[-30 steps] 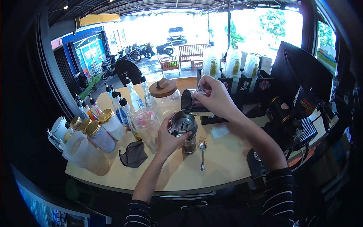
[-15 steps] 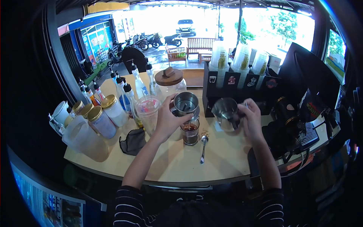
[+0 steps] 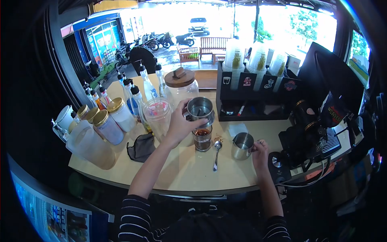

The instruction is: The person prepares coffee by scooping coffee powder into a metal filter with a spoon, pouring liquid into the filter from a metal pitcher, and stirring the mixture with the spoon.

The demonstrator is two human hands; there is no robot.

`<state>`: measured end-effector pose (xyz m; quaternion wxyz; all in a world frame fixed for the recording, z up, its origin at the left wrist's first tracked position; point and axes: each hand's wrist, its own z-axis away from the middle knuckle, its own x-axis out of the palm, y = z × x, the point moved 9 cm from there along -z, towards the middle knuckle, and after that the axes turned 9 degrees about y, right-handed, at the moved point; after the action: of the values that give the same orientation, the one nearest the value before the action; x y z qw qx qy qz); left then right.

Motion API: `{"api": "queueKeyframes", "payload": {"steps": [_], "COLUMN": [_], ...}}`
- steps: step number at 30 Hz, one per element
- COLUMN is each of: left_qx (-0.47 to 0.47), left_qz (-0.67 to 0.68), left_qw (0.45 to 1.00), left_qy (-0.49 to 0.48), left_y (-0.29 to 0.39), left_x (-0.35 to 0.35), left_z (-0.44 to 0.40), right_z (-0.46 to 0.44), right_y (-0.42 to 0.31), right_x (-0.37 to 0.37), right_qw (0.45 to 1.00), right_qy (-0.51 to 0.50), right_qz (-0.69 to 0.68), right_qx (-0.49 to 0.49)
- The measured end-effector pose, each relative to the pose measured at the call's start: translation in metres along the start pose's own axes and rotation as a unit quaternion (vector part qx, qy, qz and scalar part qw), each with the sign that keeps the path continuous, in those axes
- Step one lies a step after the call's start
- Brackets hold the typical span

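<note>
My left grip point(image 3: 180, 126) holds a metal cup point(image 3: 200, 108) over a glass point(image 3: 202, 142); my right grip point(image 3: 261, 152) is closed on a metal pitcher point(image 3: 242, 151), toward the front edge of the tabletop point(image 3: 191, 177).

Two bare forearms reach forward from dark sleeves striped in white. The left sleeve point(image 3: 135, 220) sits at 7 o'clock, and its forearm point(image 3: 152, 167) slants up toward 1 o'clock. The left hand point(image 3: 181, 123), just off centre toward 9 o'clock, is raised in a curved grip, back facing the viewer, thumb stretched toward 3 o'clock. The right sleeve point(image 3: 277, 230) shows at 5 o'clock; that forearm point(image 3: 269, 189) rises more steeply, between 11 and 12. The right hand point(image 3: 261, 153), at 4 o'clock, has fingers bent in a light grip.
</note>
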<state>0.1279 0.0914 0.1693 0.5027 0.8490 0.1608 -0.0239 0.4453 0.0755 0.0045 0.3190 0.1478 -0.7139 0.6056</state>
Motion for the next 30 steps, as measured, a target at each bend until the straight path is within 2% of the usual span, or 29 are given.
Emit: {"api": "queueKeyframes", "payload": {"steps": [4, 6, 8, 10, 12, 13, 15, 18, 20, 22, 24, 26, 28, 30], "left_qx": [0.028, -0.001, 0.025, 0.018, 0.026, 0.037, 0.059, 0.070, 0.062, 0.128, 0.136, 0.252, 0.249, 0.230], "left_qz": [-0.009, -0.003, 0.006, 0.015, 0.011, 0.013, 0.009, 0.023, 0.017, 0.024, 0.007, -0.039, -0.037, -0.074], "left_qw": [1.000, 1.000, 1.000, 1.000, 0.999, 0.999, 0.998, 0.997, 0.998, 0.989, 0.988, 0.959, 0.958, 0.946], "left_qy": [0.005, -0.004, -0.004, -0.020, -0.025, -0.024, -0.026, -0.021, -0.008, 0.063, 0.071, 0.124, 0.136, 0.215], "left_y": [-0.018, -0.022, -0.022, -0.027, -0.031, -0.032, -0.028, -0.034, -0.039, -0.024, -0.016, 0.007, 0.003, -0.012], "left_x": [0.000, -0.001, -0.002, 0.002, 0.004, 0.004, 0.005, 0.006, 0.007, -0.005, -0.022, -0.050, -0.076, -0.108], "left_z": [0.008, 0.013, 0.014, 0.015, 0.015, 0.015, 0.019, 0.019, 0.026, 0.038, 0.054, 0.069, 0.074, 0.076], "right_z": [0.001, 0.003, 0.009, 0.012, 0.016, 0.019, 0.024, 0.013, 0.007, 0.015, 0.011, 0.018, 0.023, 0.022], "right_y": [0.018, 0.020, 0.019, 0.016, 0.013, 0.012, 0.002, 0.005, 0.006, -0.002, 0.003, -0.011, -0.013, -0.015], "right_x": [-0.019, -0.016, -0.016, -0.012, -0.010, -0.007, -0.010, -0.024, -0.031, -0.022, -0.030, -0.024, -0.021, -0.020], "right_qw": [0.999, 0.999, 0.999, 0.998, 0.995, 0.995, 0.975, 0.967, 0.970, 0.955, 0.960, 0.930, 0.925, 0.919], "right_qy": [0.024, -0.003, 0.032, 0.026, 0.027, 0.030, 0.087, 0.091, 0.050, 0.059, 0.069, 0.087, 0.096, 0.102], "right_qz": [-0.011, -0.014, -0.021, -0.019, 0.066, 0.066, 0.163, 0.182, 0.179, 0.205, 0.193, 0.253, 0.260, 0.265], "right_qx": [-0.019, -0.035, -0.038, -0.050, -0.075, -0.074, -0.121, -0.155, -0.158, -0.205, -0.190, -0.253, -0.260, -0.274]}}
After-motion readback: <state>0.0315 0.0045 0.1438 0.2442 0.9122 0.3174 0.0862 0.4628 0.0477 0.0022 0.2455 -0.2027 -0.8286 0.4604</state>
